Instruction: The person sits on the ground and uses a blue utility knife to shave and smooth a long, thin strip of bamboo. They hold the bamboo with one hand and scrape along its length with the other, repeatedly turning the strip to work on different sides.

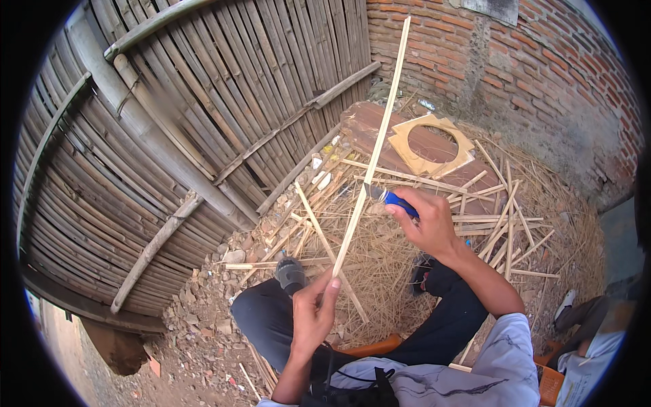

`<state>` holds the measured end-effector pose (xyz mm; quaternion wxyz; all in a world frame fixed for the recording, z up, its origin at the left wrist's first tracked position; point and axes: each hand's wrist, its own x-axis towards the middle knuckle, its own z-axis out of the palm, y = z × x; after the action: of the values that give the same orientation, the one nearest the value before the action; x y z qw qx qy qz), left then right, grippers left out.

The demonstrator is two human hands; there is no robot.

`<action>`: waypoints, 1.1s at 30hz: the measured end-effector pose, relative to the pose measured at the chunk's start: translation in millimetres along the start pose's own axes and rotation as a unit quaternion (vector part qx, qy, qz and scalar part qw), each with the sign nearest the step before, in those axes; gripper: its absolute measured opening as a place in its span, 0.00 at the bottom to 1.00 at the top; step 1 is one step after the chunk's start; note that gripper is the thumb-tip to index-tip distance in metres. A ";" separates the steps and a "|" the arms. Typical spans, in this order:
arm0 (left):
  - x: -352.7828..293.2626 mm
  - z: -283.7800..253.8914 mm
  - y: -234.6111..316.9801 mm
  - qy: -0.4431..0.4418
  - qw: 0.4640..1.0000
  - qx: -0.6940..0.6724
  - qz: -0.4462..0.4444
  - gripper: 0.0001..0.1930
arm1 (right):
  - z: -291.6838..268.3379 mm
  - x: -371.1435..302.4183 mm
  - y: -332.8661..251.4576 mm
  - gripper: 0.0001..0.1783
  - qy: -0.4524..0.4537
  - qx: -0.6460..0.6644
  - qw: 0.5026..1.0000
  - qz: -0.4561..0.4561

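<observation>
A long, pale bamboo strip (384,129) rises at a slant in front of me. My left hand (316,308) pinches its lower end between thumb and fingers, above my left knee. My right hand (428,220) is wrapped round the blue handle of a knife (392,199). The knife's short metal blade meets the strip's right edge, roughly midway along its length. Behind the strip, more loose bamboo strips (319,222) lie crossed over a bed of shavings (380,258).
A bamboo-slat fence (271,74) stands at the left, a brick wall (556,74) at the back right. Cardboard with a round hole (403,146) lies on a brown board (359,129). Stony ground (196,325) spreads at left. Another person's leg (580,319) shows at far right.
</observation>
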<state>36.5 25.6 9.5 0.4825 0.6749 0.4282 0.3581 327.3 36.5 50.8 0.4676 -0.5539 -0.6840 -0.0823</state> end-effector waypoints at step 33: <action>-58.1 -66.2 -39.2 -0.118 0.984 -0.034 -0.126 0.17 | -48.6 35.6 142.2 0.21 0.100 -0.111 0.975 0.163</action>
<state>-53.8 1.3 -13.8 0.5935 0.6365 0.4372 0.2267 474.4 83.2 45.9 0.4764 -0.6952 -0.5210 -0.1353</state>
